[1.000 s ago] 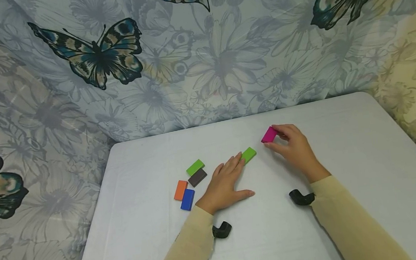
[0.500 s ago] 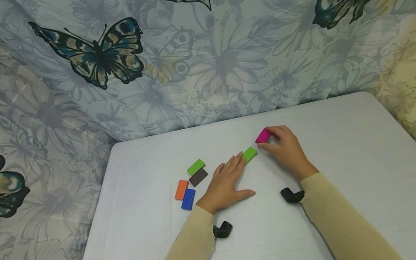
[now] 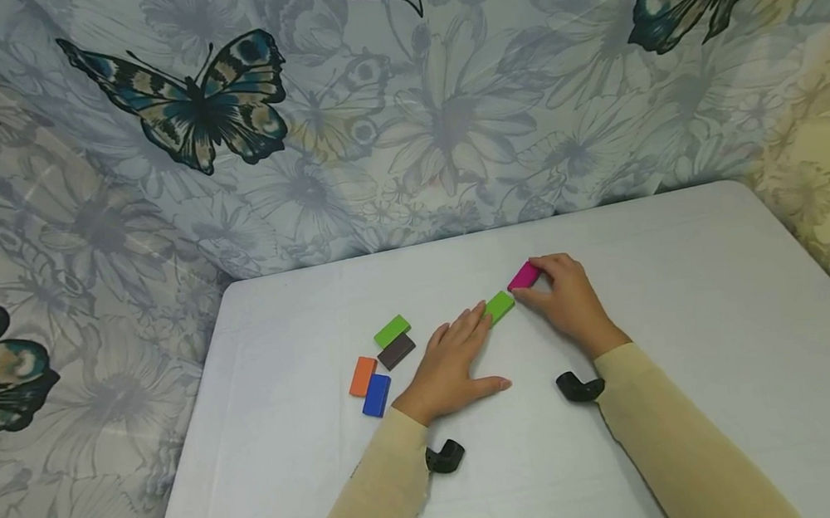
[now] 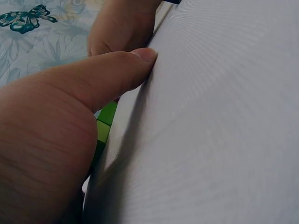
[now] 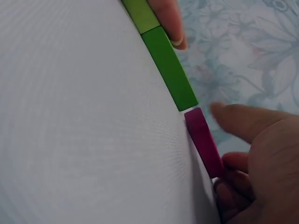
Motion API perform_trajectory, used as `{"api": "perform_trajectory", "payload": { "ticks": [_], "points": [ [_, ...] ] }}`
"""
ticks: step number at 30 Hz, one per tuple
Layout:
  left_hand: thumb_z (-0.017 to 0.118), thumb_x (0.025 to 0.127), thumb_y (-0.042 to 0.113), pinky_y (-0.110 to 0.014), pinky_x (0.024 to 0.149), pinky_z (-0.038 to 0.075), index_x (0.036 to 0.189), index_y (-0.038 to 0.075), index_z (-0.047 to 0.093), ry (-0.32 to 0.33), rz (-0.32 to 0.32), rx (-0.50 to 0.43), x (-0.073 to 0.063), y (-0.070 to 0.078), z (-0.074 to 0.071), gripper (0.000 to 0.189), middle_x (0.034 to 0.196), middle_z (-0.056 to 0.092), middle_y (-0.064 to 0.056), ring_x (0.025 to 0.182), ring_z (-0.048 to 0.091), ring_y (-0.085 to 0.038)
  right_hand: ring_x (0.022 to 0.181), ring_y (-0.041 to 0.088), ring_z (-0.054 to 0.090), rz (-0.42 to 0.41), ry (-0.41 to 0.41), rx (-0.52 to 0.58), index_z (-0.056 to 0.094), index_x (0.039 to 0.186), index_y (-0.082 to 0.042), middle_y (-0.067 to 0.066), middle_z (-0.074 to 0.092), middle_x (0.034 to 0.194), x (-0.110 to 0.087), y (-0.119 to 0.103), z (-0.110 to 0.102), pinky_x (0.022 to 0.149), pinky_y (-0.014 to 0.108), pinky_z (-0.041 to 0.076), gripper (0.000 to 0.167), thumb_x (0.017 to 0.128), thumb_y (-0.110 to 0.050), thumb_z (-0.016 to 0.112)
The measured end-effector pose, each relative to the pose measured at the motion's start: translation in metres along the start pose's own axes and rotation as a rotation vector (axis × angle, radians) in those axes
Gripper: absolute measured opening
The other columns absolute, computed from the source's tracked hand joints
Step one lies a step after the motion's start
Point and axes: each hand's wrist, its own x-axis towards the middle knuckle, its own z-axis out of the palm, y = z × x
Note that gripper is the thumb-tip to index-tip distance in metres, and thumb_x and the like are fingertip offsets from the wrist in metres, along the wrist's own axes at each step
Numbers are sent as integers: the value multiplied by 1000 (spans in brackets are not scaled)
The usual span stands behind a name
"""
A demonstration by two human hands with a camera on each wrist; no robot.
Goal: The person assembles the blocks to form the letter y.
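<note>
My right hand (image 3: 565, 299) holds a magenta block (image 3: 524, 275) between thumb and fingers, low at the white table. Just short of it lies a green block (image 3: 499, 308); the right wrist view shows a narrow gap between the magenta block's end and the green block (image 5: 170, 70). Against that green block's other end sits a lighter green block (image 5: 141, 15). My left hand (image 3: 450, 372) rests flat with its thumb spread, fingertips at the green block. It hides the lighter block in the head view. More green pieces (image 4: 103, 130) show behind the left thumb in the left wrist view.
Left of my left hand, another green block (image 3: 392, 330) touches a dark grey block (image 3: 397, 351). Nearer me, an orange block (image 3: 362, 376) lies against a blue block (image 3: 376, 395). The white table (image 3: 293, 471) ends at a butterfly-patterned curtain (image 3: 447, 122).
My right hand has moved left and slightly toward me with the magenta block, bringing it close to the green block's end. My left hand has stayed in place.
</note>
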Motion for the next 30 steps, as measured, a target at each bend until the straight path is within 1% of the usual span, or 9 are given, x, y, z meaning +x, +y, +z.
{"api": "perform_trajectory", "payload": {
  "ticks": [5,8,11,17,23,30],
  "points": [
    [74,99,63,-47,131,8,175,15,22,1,-3,-10,0,1,-1,105,182,4,5,164,6,-14,136,47,53,6,29,60,63,144,9,29,58,140,-2,2,-4,115,62,41,43,107,-11,69],
    [74,99,63,-46,131,7,175,15,21,1,-4,-14,1,0,0,105,182,3,6,164,5,-13,134,46,55,9,34,75,63,143,10,29,59,138,-3,1,-6,114,61,43,39,108,-6,65],
    [74,99,63,-47,131,8,175,15,20,1,-3,-10,1,0,0,105,182,4,5,164,5,-14,134,46,55,7,30,69,63,143,10,29,60,137,-4,1,-5,114,61,42,39,107,-5,66],
    [73,99,64,-47,131,8,175,14,22,1,-2,-9,0,-1,1,105,182,3,6,164,6,-13,138,47,53,-7,20,49,64,142,10,28,60,137,-6,0,-1,117,62,39,40,105,-5,69],
    [72,99,66,-47,131,8,175,14,23,-4,-4,-2,-1,0,1,104,182,3,6,164,6,-14,138,47,52,-12,22,56,64,142,10,29,60,138,-7,-1,0,118,62,37,41,106,-10,70],
    [73,99,65,-48,131,9,174,13,24,5,-4,8,0,1,1,104,182,4,5,164,7,-15,135,47,54,-24,25,38,65,140,11,29,61,137,-4,-2,1,116,62,40,41,105,-9,71]
  ]
}}
